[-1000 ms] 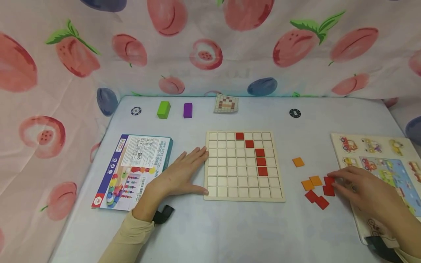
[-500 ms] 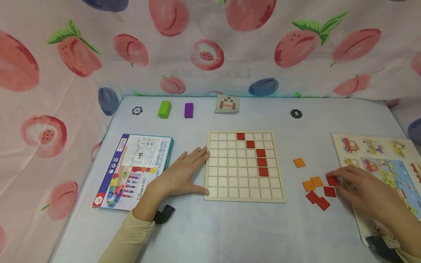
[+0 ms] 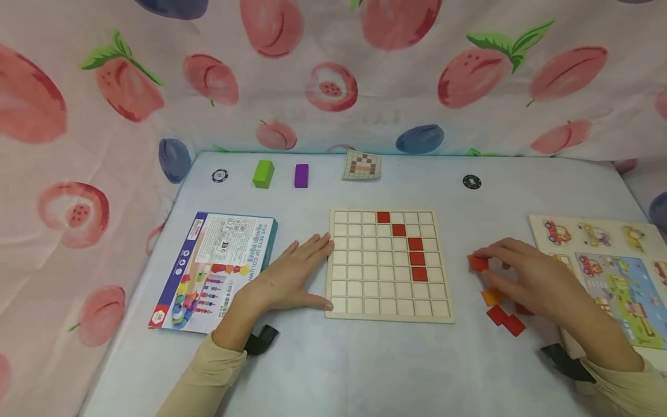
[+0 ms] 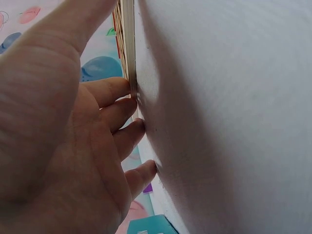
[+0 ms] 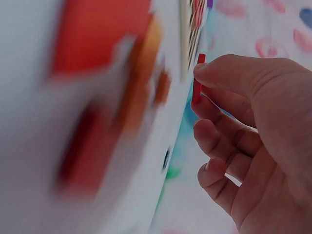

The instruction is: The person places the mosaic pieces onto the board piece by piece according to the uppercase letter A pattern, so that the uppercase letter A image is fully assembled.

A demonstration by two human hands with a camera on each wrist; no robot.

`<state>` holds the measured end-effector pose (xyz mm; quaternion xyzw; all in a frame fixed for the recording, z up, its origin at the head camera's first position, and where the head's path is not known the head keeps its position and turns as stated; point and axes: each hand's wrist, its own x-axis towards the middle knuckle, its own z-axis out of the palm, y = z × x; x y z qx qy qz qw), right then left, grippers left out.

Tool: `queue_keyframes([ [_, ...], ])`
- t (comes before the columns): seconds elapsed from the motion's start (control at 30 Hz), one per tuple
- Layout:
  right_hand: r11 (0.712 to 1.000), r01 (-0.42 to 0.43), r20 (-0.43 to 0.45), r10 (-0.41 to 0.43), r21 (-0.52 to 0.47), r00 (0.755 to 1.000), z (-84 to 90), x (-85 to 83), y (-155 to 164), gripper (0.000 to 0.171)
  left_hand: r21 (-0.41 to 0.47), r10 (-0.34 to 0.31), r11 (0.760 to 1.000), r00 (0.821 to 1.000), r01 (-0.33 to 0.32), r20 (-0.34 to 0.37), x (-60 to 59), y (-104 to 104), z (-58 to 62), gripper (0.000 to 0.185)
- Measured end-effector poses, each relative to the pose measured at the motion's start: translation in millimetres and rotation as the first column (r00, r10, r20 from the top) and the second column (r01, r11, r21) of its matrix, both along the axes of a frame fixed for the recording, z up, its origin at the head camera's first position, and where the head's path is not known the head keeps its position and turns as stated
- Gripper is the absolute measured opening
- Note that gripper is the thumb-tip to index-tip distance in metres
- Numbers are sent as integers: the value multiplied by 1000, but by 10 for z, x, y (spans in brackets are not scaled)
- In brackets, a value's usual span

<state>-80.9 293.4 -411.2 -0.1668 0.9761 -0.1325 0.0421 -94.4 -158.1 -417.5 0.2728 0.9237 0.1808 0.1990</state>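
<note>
My right hand (image 3: pixel 526 281) pinches a red square tile (image 5: pixel 198 85) between thumb and forefinger, lifted off the table above the loose tiles. Beneath and beside it lie red tiles (image 3: pixel 513 325) and an orange tile (image 3: pixel 490 297); the hand hides some of the pile. My left hand (image 3: pixel 292 275) rests with straight fingers against the left edge of the wooden grid board (image 3: pixel 365 289); the left wrist view shows the fingertips touching that edge. Several red tiles (image 3: pixel 416 258) sit in the board's cells, running down from the top row in a slanting, then straight line.
A pattern card (image 3: pixel 362 165), a green block (image 3: pixel 263 174), a purple block (image 3: pixel 301 175) and two chips, one black (image 3: pixel 472 182), stand along the back. A bead-set box (image 3: pixel 219 272) lies at left, a picture puzzle board (image 3: pixel 620 289) at right.
My right hand has picked a red tile off the pile and moved left and slightly away from me with it. The left hand stays at the board's edge.
</note>
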Motion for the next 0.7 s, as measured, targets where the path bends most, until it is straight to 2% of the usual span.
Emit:
queue_keyframes([
  [0.17, 990, -130, -60, 126, -61, 990, 81, -220, -477, 36, -2, 2, 1000, 1000, -2, 2, 6, 2, -7, 118],
  [0.3, 974, -200, -80, 192, -104, 978, 87, -429, -836, 33, -4, -4, 1000, 1000, 4, 0, 2, -1, -2, 118],
  [0.5, 961, -250, -26, 249, -121, 968, 48, -701, -1280, 32, -6, -5, 1000, 1000, 5, 8, -5, -7, 6, 118],
  [0.7, 953, -278, 4, 280, -118, 960, -17, -845, -1545, 22, -8, -6, 1000, 1000, 6, 12, -11, -5, -11, 119],
])
